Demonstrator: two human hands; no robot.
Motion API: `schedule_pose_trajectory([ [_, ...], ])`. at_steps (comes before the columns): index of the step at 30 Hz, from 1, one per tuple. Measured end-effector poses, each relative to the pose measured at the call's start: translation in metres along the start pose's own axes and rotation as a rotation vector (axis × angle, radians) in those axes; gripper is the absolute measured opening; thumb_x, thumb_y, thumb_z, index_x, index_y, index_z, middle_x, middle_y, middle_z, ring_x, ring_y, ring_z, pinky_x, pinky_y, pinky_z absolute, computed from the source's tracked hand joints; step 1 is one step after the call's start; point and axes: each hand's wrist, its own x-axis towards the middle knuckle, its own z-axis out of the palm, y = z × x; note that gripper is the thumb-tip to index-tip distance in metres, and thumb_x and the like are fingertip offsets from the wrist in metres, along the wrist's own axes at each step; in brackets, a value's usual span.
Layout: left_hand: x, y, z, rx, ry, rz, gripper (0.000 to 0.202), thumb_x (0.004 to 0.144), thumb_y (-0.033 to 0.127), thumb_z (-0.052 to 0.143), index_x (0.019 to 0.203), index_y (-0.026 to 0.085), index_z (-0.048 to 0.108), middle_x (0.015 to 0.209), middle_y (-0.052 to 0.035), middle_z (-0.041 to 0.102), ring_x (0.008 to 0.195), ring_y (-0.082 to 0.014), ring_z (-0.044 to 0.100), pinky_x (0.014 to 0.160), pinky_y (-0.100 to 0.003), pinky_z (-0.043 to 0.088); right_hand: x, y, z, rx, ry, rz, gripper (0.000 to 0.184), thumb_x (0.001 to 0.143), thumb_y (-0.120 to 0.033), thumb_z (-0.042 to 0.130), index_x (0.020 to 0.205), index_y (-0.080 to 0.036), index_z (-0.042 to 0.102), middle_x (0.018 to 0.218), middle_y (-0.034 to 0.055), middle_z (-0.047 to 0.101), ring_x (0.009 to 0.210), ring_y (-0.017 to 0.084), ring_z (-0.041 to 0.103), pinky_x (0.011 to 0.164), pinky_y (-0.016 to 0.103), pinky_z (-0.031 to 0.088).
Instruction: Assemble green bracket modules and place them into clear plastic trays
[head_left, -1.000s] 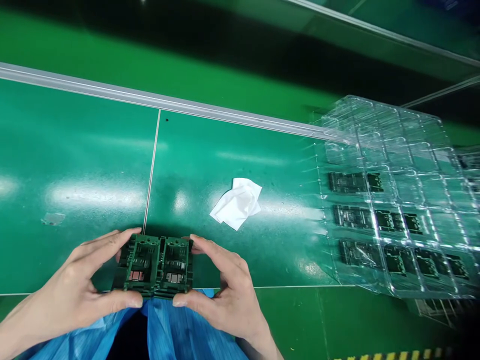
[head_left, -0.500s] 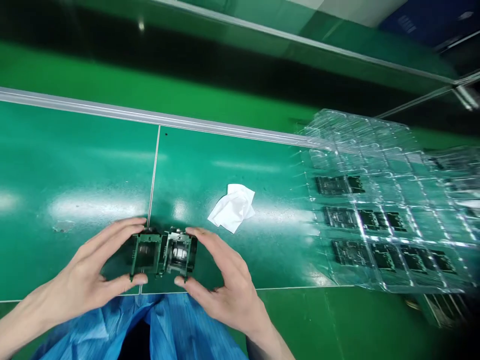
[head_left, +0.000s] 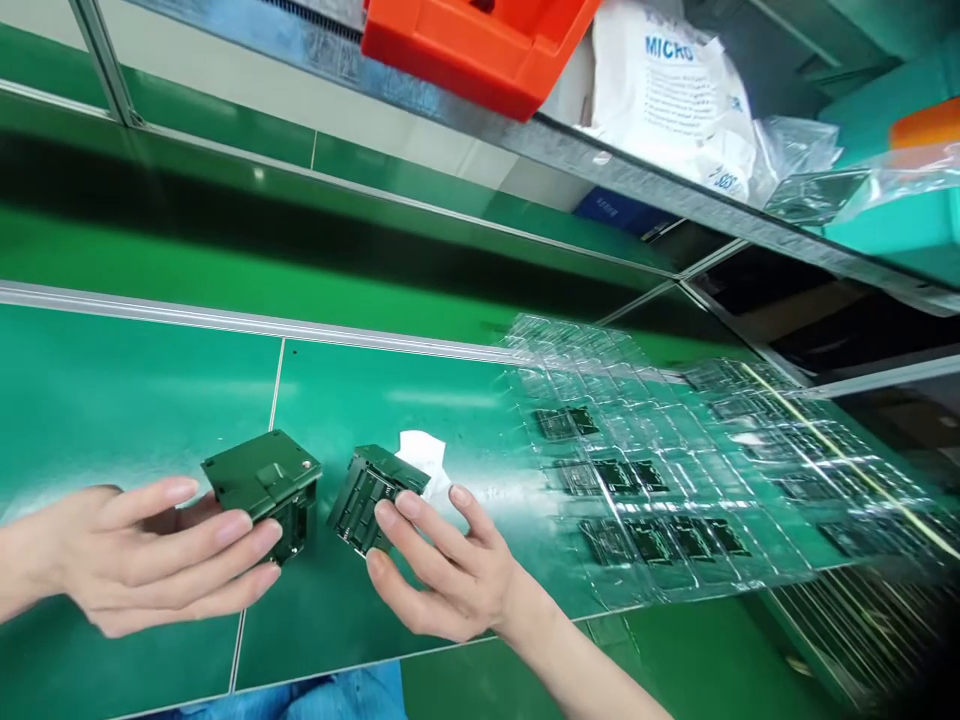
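The left hand [head_left: 150, 560] lies far left of the white cloth [head_left: 426, 452], fingers stretched along the near side of the left board half [head_left: 261, 482]. That half sits at the fingertips, tilted with its flat green back upward. The grip looks like a light fingertip hold, though the thumb is hidden. A bare strip of green mat [head_left: 112, 400] shows between it and the right board half [head_left: 373, 492], which stands on edge just left of the cloth and covers the cloth's near corner. The right hand [head_left: 442, 575], just below the cloth, pinches this half, with three fingertips on its lower face and the thumb underneath.

A second ago the two halves were one joined panel, held between both hands over the blue-clad lap. Now they are apart, one in each hand, and further out over the mat. The cloth, then lying well clear of the hands, is now partly hidden.

Right of the cloth lies a clear blister tray [head_left: 577, 350]. Dark circuit boards [head_left: 622, 475] fill several of its near pockets (the far pockets are too glary to judge). Above and beyond the cloth, a metal shelf [head_left: 637, 175] carries an orange bin [head_left: 465, 40] and, further right, a white bag [head_left: 675, 100] printed in blue.
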Motion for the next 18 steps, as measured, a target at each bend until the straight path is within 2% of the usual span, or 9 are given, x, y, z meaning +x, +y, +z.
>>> schedule_pose_trajectory([
  [3, 0.002, -0.031, 0.001, -0.016, -0.074, 0.219, 0.049, 0.078, 0.014, 0.072, 0.108, 0.051, 0.064, 0.100, 0.0107, 0.073, 0.082, -0.0125, 0.072, 0.099, -0.026, 0.051, -0.005, 0.004, 0.004, -0.129, 0.074, -0.035, 0.017, 0.077, -0.018, 0.068, 0.089, -0.029, 0.062, 0.104, 0.0010, 0.073, 0.103, 0.022, 0.068, 0.092, 0.041, 0.056],
  [5, 0.006, -0.045, 0.004, -0.068, -0.079, 0.261, 0.046, 0.074, 0.017, 0.076, 0.108, 0.046, 0.065, 0.110, 0.0062, 0.071, 0.096, -0.0177, 0.070, 0.101, -0.033, 0.051, -0.010, 0.002, 0.014, -0.043, 0.154, 0.096, 0.034, 0.073, -0.017, 0.069, 0.103, -0.028, 0.058, 0.106, 0.0051, 0.071, 0.105, 0.025, 0.067, 0.097, 0.052, 0.051],
  [6, 0.009, -0.046, 0.006, -0.115, -0.052, 0.204, 0.047, 0.071, 0.018, 0.079, 0.109, 0.042, 0.066, 0.114, 0.0029, 0.070, 0.103, -0.0212, 0.068, 0.104, -0.039, 0.048, -0.013, -0.001, 0.020, 0.056, 0.213, 0.214, 0.045, 0.071, -0.017, 0.070, 0.111, -0.027, 0.055, 0.107, 0.0068, 0.069, 0.105, 0.026, 0.066, 0.098, 0.055, 0.049],
  [7, 0.011, -0.044, 0.009, -0.178, -0.022, 0.088, 0.048, 0.068, 0.020, 0.082, 0.110, 0.037, 0.065, 0.115, -0.0005, 0.070, 0.109, -0.0241, 0.066, 0.106, -0.043, 0.046, -0.016, -0.005, 0.028, 0.190, 0.290, 0.365, 0.053, 0.070, -0.020, 0.071, 0.118, -0.026, 0.051, 0.107, 0.0079, 0.067, 0.103, 0.026, 0.066, 0.098, 0.056, 0.049],
  [9, 0.013, -0.031, 0.016, -0.376, 0.022, -0.276, 0.050, 0.065, 0.026, 0.085, 0.110, 0.030, 0.064, 0.110, -0.0047, 0.071, 0.106, -0.0259, 0.066, 0.101, -0.043, 0.050, -0.018, -0.017, 0.046, 0.564, 0.461, 0.732, 0.056, 0.070, -0.028, 0.073, 0.121, -0.026, 0.049, 0.104, 0.0075, 0.065, 0.097, 0.025, 0.066, 0.092, 0.051, 0.053],
  [12, 0.009, -0.007, 0.026, -0.889, 0.069, -0.948, 0.036, 0.074, 0.044, 0.075, 0.102, 0.024, 0.066, 0.097, -0.0069, 0.071, 0.093, -0.0255, 0.069, 0.079, -0.037, 0.061, -0.012, -0.035, 0.070, 1.076, 0.622, 1.141, 0.038, 0.081, -0.048, 0.061, 0.110, -0.025, 0.055, 0.096, 0.0062, 0.066, 0.086, 0.023, 0.067, 0.077, 0.045, 0.059],
  [14, 0.006, 0.004, 0.031, -1.248, 0.193, -1.336, 0.032, 0.077, 0.051, 0.069, 0.091, 0.022, 0.068, 0.097, -0.0084, 0.070, 0.097, -0.0297, 0.067, 0.078, -0.043, 0.061, -0.004, -0.041, 0.082, 1.390, 0.756, 1.333, 0.033, 0.084, -0.053, 0.053, 0.102, -0.025, 0.058, 0.095, 0.0055, 0.069, 0.086, 0.024, 0.068, 0.078, 0.048, 0.058],
  [16, 0.005, 0.010, 0.034, -1.491, 0.356, -1.585, 0.030, 0.075, 0.049, 0.071, 0.088, 0.021, 0.069, 0.102, -0.0102, 0.070, 0.107, -0.0332, 0.063, 0.086, -0.050, 0.058, 0.006, -0.043, 0.089, 1.698, 0.929, 1.491, 0.029, 0.082, -0.052, 0.057, 0.091, -0.025, 0.061, 0.097, 0.0038, 0.070, 0.092, 0.025, 0.068, 0.087, 0.052, 0.055],
  [18, 0.010, 0.015, 0.037, -1.617, 0.481, -1.700, 0.033, 0.074, 0.047, 0.072, 0.093, 0.020, 0.069, 0.105, -0.0117, 0.069, 0.111, -0.0318, 0.061, 0.090, -0.048, 0.057, 0.014, -0.044, 0.091, 1.893, 1.031, 1.564, 0.027, 0.077, -0.051, 0.064, 0.083, -0.025, 0.062, 0.097, 0.0025, 0.071, 0.095, 0.024, 0.067, 0.094, 0.052, 0.051],
])
